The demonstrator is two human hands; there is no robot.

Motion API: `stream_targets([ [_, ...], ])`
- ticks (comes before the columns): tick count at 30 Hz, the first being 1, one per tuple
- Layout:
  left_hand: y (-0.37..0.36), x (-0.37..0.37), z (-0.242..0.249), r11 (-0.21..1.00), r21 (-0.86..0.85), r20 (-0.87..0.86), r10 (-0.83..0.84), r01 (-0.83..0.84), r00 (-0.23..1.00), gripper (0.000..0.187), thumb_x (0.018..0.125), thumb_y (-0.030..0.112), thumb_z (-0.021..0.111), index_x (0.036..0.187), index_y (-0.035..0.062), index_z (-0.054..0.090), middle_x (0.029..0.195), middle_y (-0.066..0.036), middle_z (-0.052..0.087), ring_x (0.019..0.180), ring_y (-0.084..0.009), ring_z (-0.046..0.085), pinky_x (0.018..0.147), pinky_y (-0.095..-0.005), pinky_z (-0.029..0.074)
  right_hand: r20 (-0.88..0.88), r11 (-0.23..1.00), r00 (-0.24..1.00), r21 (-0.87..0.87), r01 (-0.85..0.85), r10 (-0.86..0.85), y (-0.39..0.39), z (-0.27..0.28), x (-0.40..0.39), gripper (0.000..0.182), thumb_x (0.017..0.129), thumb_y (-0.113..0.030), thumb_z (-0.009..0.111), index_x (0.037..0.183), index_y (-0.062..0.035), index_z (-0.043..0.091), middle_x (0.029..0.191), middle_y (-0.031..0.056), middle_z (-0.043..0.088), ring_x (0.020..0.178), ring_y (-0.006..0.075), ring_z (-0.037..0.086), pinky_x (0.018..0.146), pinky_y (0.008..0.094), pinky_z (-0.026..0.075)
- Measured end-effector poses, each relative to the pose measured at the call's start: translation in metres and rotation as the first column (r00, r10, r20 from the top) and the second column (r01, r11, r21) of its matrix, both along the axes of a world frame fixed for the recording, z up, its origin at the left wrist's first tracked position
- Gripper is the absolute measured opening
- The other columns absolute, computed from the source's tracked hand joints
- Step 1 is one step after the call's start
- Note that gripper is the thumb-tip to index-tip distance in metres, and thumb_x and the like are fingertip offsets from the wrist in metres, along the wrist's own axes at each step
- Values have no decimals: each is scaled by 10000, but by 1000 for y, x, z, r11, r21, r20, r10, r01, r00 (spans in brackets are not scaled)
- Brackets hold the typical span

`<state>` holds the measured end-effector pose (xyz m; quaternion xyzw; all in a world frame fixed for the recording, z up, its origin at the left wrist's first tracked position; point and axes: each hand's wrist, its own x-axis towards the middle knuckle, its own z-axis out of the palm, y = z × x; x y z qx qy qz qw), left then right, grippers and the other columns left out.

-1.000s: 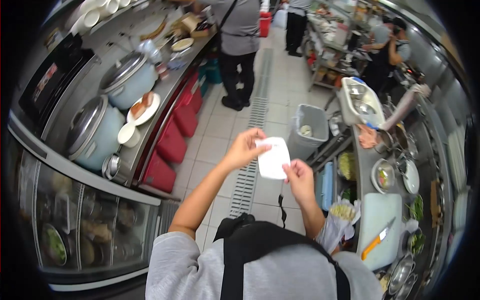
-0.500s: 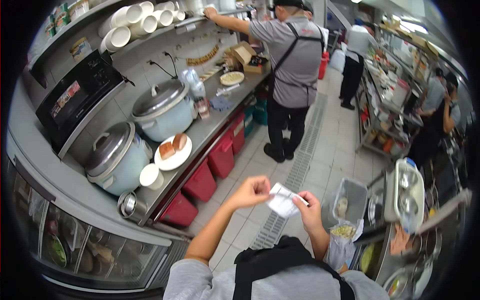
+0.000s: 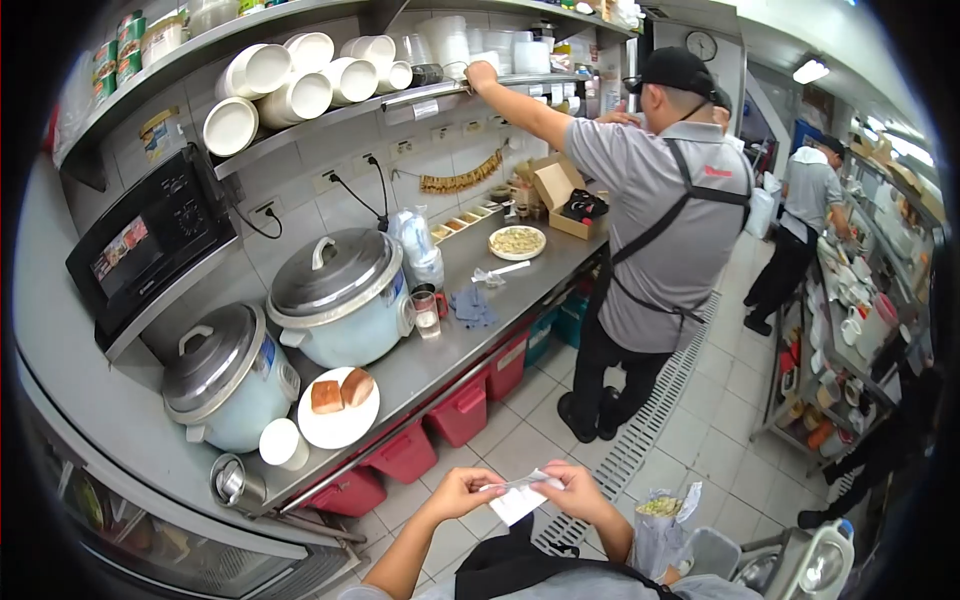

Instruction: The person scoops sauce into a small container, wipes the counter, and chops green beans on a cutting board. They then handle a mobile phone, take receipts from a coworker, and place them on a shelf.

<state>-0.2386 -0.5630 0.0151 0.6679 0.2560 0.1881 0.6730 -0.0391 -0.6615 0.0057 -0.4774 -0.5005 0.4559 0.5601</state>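
A small white paper (image 3: 517, 503) is held in front of my body, between both hands. The fingers of my left hand (image 3: 466, 494) pinch its left end, and my right hand (image 3: 577, 492) grips its right end. Its upper edge looks folded over, with the lower part hanging down. To the right of my right forearm is a wrapped bundle (image 3: 660, 530) with pale green and yellow food showing at its open top. What supports the bundle is hidden.
A steel counter (image 3: 400, 350) on the left carries two rice cookers, a plate (image 3: 340, 425) with two brown pieces, and a white cup (image 3: 284, 444). A co-worker (image 3: 670, 230) stands beside it, reaching to the shelf. Another person (image 3: 800, 225) stands farther back. Red bins (image 3: 458, 412) sit underneath.
The view has swung toward the counter and shelf. My left hand has come onto the paper, which both hands now hold; before, it was beside the paper's left edge.
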Motion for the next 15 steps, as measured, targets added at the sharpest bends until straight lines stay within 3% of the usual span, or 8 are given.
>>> stream_targets([
  [2,38,28,5,998,19,24,-58,58,998,158,826,116,596,883,-30,615,754,-28,612,685,-45,538,581,-194,430,254,995,967,105,5,-32,38,2,24,131,747,-29,627,871,13,636,803,69,567,748,148,547,666,249,426],
  [4,82,61,5,849,448,-144,-240,279,960,212,871,183,530,881,-17,600,751,-43,612,660,-56,546,591,-191,436,243,994,969,104,26,-50,74,22,44,132,736,-19,625,863,12,640,798,70,569,737,148,549,656,248,428],
  [6,124,96,14,865,408,-130,-261,291,957,262,895,239,482,871,0,587,715,-35,592,602,-63,533,549,-197,429,222,943,930,228,243,-294,102,42,64,116,733,-2,624,847,16,640,799,73,565,722,135,546,633,230,427],
  [7,150,115,21,928,273,-108,-231,252,967,266,892,252,487,873,3,580,696,-33,582,585,-66,527,530,-202,426,75,897,923,278,343,-377,119,33,79,99,750,16,611,847,27,630,807,61,558,702,103,535,608,203,421],
  [8,179,138,28,968,135,-87,-199,210,976,272,888,265,492,874,6,574,677,-31,572,569,-69,521,510,-207,422,77,892,920,289,348,-384,129,34,96,99,750,16,611,847,27,630,807,61,558,702,103,535,608,203,421],
  [10,253,190,33,981,193,-93,16,3,996,296,880,306,500,852,18,563,627,-14,552,539,-63,504,477,-210,411,-88,868,890,194,456,-448,141,40,132,94,770,18,600,861,35,616,817,43,550,680,71,518,590,186,414],
  [12,331,249,42,830,514,93,195,-215,976,373,881,349,475,773,0,552,544,-20,516,500,-114,492,465,-286,402,-75,861,877,168,480,-475,150,43,162,88,799,-5,580,873,38,604,809,28,546,657,58,509,579,187,414],
  [15,469,342,40,708,606,108,378,-363,919,483,865,441,435,744,-7,572,587,-126,557,573,-238,554,543,-393,417,-92,888,888,59,456,-450,164,43,204,93,820,-29,557,873,23,612,783,27,547,656,63,513,581,189,415],
])
